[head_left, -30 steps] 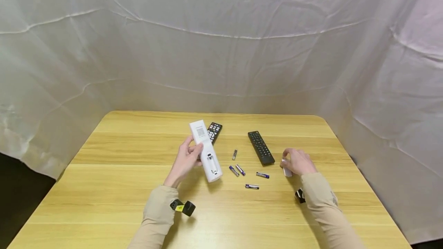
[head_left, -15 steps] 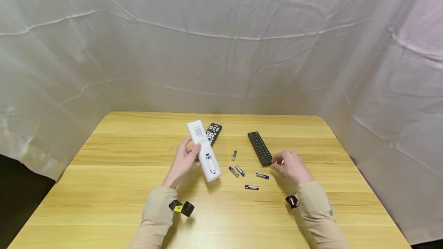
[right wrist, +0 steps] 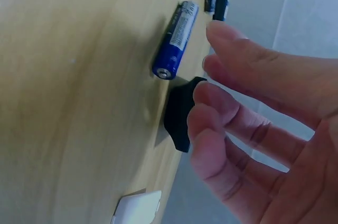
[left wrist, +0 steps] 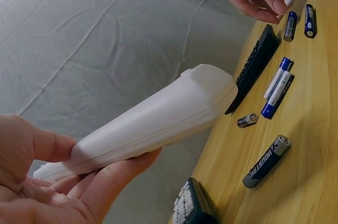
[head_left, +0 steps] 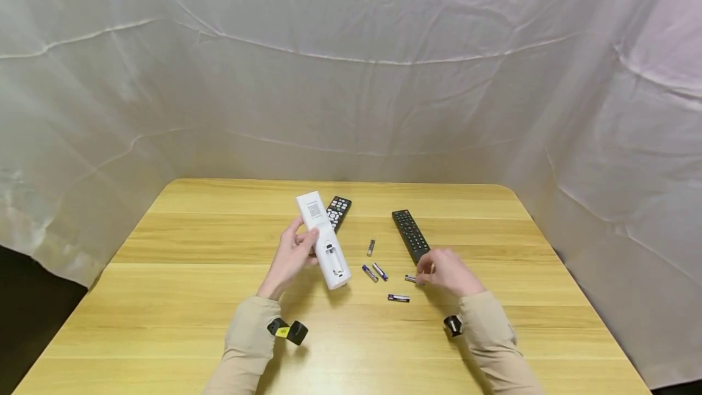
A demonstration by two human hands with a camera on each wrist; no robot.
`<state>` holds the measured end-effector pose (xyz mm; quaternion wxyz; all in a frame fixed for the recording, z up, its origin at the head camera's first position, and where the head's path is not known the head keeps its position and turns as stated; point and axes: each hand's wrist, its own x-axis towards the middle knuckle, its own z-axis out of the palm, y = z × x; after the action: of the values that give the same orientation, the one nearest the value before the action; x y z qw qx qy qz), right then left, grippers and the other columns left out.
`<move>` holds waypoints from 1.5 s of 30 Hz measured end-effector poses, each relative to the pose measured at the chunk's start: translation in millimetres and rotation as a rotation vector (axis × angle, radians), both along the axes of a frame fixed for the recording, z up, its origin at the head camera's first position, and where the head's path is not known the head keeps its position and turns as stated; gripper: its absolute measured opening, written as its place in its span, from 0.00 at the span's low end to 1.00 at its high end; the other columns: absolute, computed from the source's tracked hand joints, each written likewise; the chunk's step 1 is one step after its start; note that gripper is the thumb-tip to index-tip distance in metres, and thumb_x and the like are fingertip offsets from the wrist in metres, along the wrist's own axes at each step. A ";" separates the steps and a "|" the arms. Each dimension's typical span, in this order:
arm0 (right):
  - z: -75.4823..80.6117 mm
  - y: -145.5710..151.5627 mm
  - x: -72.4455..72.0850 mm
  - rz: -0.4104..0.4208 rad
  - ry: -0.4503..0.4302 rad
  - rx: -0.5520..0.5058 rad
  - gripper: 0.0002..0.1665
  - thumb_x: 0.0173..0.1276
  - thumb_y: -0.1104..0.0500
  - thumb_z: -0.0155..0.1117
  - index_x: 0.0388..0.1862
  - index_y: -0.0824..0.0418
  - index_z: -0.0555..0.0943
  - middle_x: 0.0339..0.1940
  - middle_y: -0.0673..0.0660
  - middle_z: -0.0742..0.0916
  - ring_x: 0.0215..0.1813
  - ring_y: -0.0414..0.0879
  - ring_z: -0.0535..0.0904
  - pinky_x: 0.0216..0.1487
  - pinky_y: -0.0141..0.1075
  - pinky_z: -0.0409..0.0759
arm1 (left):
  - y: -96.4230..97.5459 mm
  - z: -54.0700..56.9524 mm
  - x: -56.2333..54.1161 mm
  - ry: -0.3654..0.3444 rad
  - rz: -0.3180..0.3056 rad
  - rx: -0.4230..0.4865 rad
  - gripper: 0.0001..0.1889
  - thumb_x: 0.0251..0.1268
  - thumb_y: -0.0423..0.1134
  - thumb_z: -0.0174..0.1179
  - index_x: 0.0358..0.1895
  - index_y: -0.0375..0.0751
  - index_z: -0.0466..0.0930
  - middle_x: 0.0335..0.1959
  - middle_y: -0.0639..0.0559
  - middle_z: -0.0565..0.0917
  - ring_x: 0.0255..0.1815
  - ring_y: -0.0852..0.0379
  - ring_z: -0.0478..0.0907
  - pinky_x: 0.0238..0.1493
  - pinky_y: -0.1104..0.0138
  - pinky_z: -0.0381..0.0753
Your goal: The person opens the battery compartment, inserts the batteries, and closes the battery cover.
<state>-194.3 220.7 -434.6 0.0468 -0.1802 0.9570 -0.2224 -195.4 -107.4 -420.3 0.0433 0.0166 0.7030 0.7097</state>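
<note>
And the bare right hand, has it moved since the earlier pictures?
Yes, leftward in the head view: the right hand now overlaps the near end of the black rectangular plastic remote nearest it.

Tabletop point(head_left: 164, 297): wood-grained, smooth, light sheen, brightest toward the front edge. White remote point(left wrist: 158, 113): smooth moulded plastic, satin finish. Blue battery point(right wrist: 177, 39): glossy printed wrap, bare metal end. Black remote point(head_left: 410, 233), lying toward the tabletop's far edge: plastic, largely matt. Small cover point(right wrist: 138, 208): smooth white plastic. Sleeves point(head_left: 249, 322), over the front edge: matt cloth, wrinkled. Backdrop point(head_left: 351, 96), beyond the far edge: creased sheet, soft sheen; cloth or plastic film cannot be determined.
</note>
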 end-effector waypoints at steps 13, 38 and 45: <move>-5.4 -9.6 0.9 -0.019 0.006 0.091 0.08 0.53 0.62 0.79 0.22 0.57 0.85 0.22 0.49 0.85 0.28 0.41 0.75 0.30 0.33 0.76 | 0.9 -0.2 0.7 0.011 -0.006 0.001 0.25 0.80 0.32 0.44 0.76 0.37 0.57 0.56 0.22 0.80 0.45 0.42 0.88 0.45 0.55 0.91; -13.9 -10.4 -3.0 0.100 0.278 -0.131 0.21 0.62 0.72 0.68 0.55 0.68 0.82 0.34 0.59 0.89 0.29 0.42 0.81 0.31 0.29 0.84 | 2.4 -1.4 0.8 0.001 -0.007 0.012 0.24 0.80 0.31 0.43 0.75 0.36 0.58 0.56 0.21 0.79 0.49 0.36 0.87 0.49 0.50 0.90; -13.8 -17.0 -3.8 0.143 0.375 -0.237 0.22 0.62 0.75 0.66 0.55 0.67 0.82 0.40 0.61 0.89 0.34 0.46 0.84 0.36 0.32 0.87 | 2.2 -1.4 0.5 0.000 -0.009 0.019 0.24 0.80 0.32 0.43 0.76 0.37 0.57 0.57 0.21 0.79 0.48 0.37 0.87 0.49 0.50 0.90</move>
<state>-198.1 203.6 -448.4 -0.1376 -0.2900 0.9010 -0.2919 -194.9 -105.2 -421.7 0.0463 0.0200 0.6963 0.7160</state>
